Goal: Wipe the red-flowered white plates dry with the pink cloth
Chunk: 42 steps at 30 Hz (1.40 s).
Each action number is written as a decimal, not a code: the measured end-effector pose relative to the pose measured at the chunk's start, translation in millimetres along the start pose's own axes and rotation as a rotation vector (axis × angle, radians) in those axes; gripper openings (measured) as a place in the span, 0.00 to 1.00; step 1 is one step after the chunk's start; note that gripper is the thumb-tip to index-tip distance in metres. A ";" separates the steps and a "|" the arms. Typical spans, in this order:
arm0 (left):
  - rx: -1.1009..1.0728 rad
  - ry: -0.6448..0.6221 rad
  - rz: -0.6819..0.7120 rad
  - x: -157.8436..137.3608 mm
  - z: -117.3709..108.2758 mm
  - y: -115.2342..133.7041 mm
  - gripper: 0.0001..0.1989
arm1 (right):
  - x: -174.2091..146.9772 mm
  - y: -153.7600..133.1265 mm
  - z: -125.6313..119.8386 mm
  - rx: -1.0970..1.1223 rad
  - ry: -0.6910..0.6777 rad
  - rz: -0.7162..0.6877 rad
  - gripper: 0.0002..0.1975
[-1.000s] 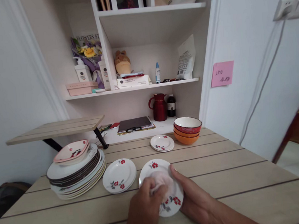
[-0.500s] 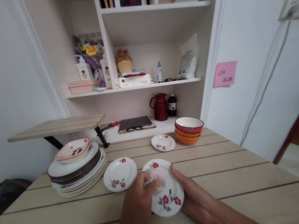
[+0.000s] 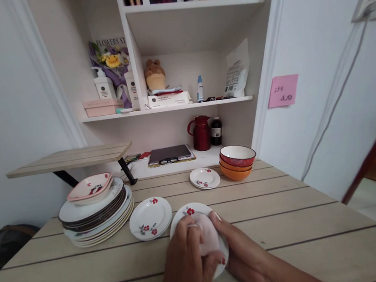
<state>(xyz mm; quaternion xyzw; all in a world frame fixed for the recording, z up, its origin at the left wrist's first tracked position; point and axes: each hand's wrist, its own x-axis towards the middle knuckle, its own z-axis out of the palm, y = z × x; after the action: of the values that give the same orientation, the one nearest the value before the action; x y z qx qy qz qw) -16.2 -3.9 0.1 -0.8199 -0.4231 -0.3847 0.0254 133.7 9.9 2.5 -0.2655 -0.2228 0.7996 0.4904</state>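
My right hand (image 3: pixel 244 249) grips a small white plate with red flowers (image 3: pixel 198 207) by its right edge, thumb on the rim and fingers under it. A pale pink cloth (image 3: pixel 209 237) is pinched in my left hand (image 3: pixel 187 260) and pressed against the plate's face. The fingers and cloth hide most of the middle of the plate. Just left of my left hand lie small flowered plates (image 3: pixel 151 217), seemingly stacked. Farther back sits another little pile of the same plates (image 3: pixel 205 178).
At left rises a tall stack of plates (image 3: pixel 95 209) topped by a pinkish square dish (image 3: pixel 89 187), near a raised wooden stand (image 3: pixel 75 158). Nested bowls (image 3: pixel 237 163) stand at the back right. Behind the table are a red jug (image 3: pixel 201 133), a dark bottle (image 3: pixel 216 132) and a laptop (image 3: pixel 169 153).
My left hand has moved down and right over the plate with the cloth, covering more of it. The held plate has shifted slightly left.
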 end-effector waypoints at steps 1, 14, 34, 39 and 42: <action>0.044 0.063 -0.025 0.7 2.2 0.3 0.08 | -1.1 1.4 2.4 0.004 -0.007 0.002 0.18; -0.082 0.014 -0.058 -1.5 6.8 -9.6 0.21 | 2.7 2.2 2.7 0.050 -0.019 0.053 0.23; 0.208 0.042 0.172 4.6 -2.1 -2.5 0.23 | 5.9 -10.4 -5.8 0.065 -0.037 0.068 0.30; 0.344 0.093 0.250 4.3 2.6 -8.0 0.20 | 4.8 -14.3 -4.9 -0.019 0.032 -0.012 0.28; 0.464 0.192 0.240 5.2 -2.3 -16.3 0.19 | 0.9 -8.2 0.9 -0.048 -0.010 -0.058 0.25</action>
<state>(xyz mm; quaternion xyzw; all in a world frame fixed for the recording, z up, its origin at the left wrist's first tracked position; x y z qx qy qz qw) -27.5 9.2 0.5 -0.7961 -0.3954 -0.3478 0.2981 138.2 14.1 8.1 -0.2666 -0.2518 0.7808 0.5059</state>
